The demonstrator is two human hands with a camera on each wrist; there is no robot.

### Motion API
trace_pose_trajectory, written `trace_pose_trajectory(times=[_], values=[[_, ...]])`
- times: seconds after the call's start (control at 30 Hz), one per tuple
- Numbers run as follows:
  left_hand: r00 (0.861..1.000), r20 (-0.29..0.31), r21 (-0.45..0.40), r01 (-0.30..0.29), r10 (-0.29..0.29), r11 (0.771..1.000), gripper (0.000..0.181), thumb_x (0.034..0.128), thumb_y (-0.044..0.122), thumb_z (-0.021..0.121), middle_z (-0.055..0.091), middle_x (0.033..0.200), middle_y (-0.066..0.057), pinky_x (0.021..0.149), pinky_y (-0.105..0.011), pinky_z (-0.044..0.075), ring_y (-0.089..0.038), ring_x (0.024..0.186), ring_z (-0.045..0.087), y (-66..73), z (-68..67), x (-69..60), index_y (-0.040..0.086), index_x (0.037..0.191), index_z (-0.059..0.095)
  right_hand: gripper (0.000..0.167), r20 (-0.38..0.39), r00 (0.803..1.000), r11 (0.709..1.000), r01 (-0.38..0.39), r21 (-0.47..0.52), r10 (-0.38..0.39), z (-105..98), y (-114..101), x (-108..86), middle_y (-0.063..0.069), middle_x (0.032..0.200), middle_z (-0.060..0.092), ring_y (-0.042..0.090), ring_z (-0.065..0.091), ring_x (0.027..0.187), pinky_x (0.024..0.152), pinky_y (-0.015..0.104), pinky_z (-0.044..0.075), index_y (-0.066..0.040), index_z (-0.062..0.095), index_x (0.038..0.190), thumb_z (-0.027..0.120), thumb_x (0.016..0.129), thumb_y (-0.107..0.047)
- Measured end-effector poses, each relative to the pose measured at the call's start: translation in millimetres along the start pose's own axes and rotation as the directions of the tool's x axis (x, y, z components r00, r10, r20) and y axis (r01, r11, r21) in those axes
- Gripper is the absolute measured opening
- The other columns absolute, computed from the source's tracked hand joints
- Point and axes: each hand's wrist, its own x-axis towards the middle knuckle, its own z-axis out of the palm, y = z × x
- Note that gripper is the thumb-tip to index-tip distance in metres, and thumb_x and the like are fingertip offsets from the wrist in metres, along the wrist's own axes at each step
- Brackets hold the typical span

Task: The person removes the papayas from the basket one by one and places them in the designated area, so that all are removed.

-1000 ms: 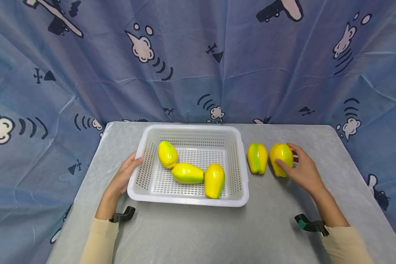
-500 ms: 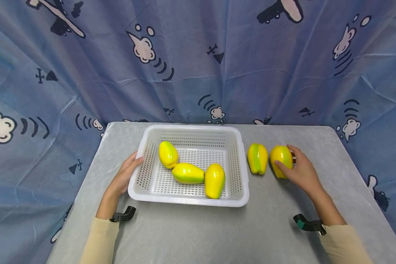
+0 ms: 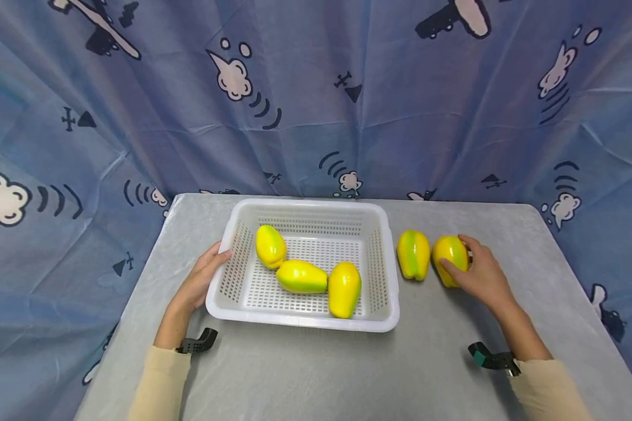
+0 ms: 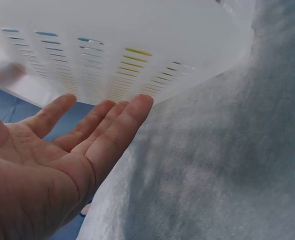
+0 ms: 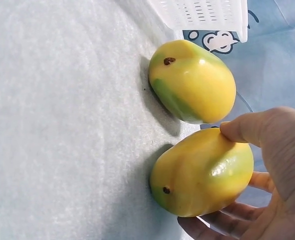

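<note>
A white perforated basket holds three yellow-green mangoes, one upper left, one lying across the middle, one at the right. My left hand holds the basket's left side, thumb over the rim; in the left wrist view its fingertips touch the perforated wall. Right of the basket, one mango stands by itself on the table. Beside it, my right hand grips another mango; the right wrist view shows thumb and fingers around this fruit, close to its neighbour.
The grey table extends in front of the basket and to both sides. A blue patterned curtain hangs behind the table's far edge and down its sides. Each wrist carries a black strap-like mount, left and right.
The gripped mango and my right hand have shifted slightly toward the table's near side. My left hand keeps its hold on the basket, and the head view has turned slightly.
</note>
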Motion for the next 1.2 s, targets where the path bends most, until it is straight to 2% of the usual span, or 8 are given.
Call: trace_pose_trajectory(times=[0.27, 0.53, 0.73, 1.0, 1.2], values=[[1.000, -0.004, -0.001, 0.007, -0.007, 1.000, 0.066, 0.1151, 0.039, 0.040, 0.038, 0.162, -0.035, 0.098, -0.054, 0.061, -0.049, 0.136, 0.055, 0.2, 0.7, 0.5, 0.012, 0.171, 0.016, 0.083, 0.013, 1.000, 1.000, -0.021, -0.011, 0.021, 0, 0, 0.0, 0.043, 0.146, 0.045, 0.056, 0.054, 0.119, 0.092, 0.071, 0.050, 0.010, 0.031, 0.159, 0.067, 0.103, -0.040], [1.000, 0.000, -0.005, 0.000, 0.000, 1.000, 0.067, 0.1147, 0.039, 0.041, 0.040, 0.159, -0.037, 0.096, -0.051, 0.062, -0.042, 0.130, 0.061, -1.1, 0.0, 3.9, 0.012, 0.171, 0.016, 0.083, 0.046, 0.999, 1.000, -0.003, -0.028, 0.005, -5, 0, 3.8, 0.044, 0.149, 0.043, 0.060, 0.051, 0.126, 0.100, 0.076, 0.048, 0.010, 0.031, 0.159, 0.064, 0.105, -0.043], [1.000, -0.008, 0.002, 0.009, -0.009, 1.000, 0.067, 0.1147, 0.039, 0.041, 0.038, 0.161, -0.035, 0.096, -0.050, 0.062, -0.041, 0.131, 0.060, -0.9, 0.3, 0.7, 0.013, 0.171, 0.016, 0.082, 0.067, 0.998, 1.000, -0.015, -0.027, 0.017, -5, -1, 3.2, 0.042, 0.151, 0.043, 0.060, 0.051, 0.128, 0.101, 0.075, 0.048, 0.010, 0.035, 0.158, 0.062, 0.105, -0.047], [1.000, -0.010, -0.005, 0.013, -0.013, 1.000, 0.068, 0.1143, 0.041, 0.042, 0.038, 0.162, -0.034, 0.096, -0.051, 0.062, -0.046, 0.134, 0.057, -0.3, 0.2, 0.3, 0.015, 0.171, 0.016, 0.082, 0.049, 0.999, 1.000, -0.012, -0.015, 0.013, -9, -5, 0.5, 0.044, 0.150, 0.041, 0.061, 0.049, 0.131, 0.102, 0.078, 0.046, 0.008, 0.033, 0.159, 0.060, 0.106, -0.047], [1.000, 0.001, -0.006, 0.015, -0.015, 1.000, 0.067, 0.1147, 0.040, 0.041, 0.038, 0.161, -0.035, 0.096, -0.052, 0.062, -0.048, 0.134, 0.057, -1.0, -0.4, 0.4, 0.013, 0.171, 0.015, 0.075, 0.020, 1.000, 0.999, 0.005, -0.039, -0.004, -14, -14, -1.3, 0.044, 0.149, 0.041, 0.059, 0.046, 0.130, 0.099, 0.079, 0.044, 0.007, 0.039, 0.157, 0.059, 0.107, -0.046]])
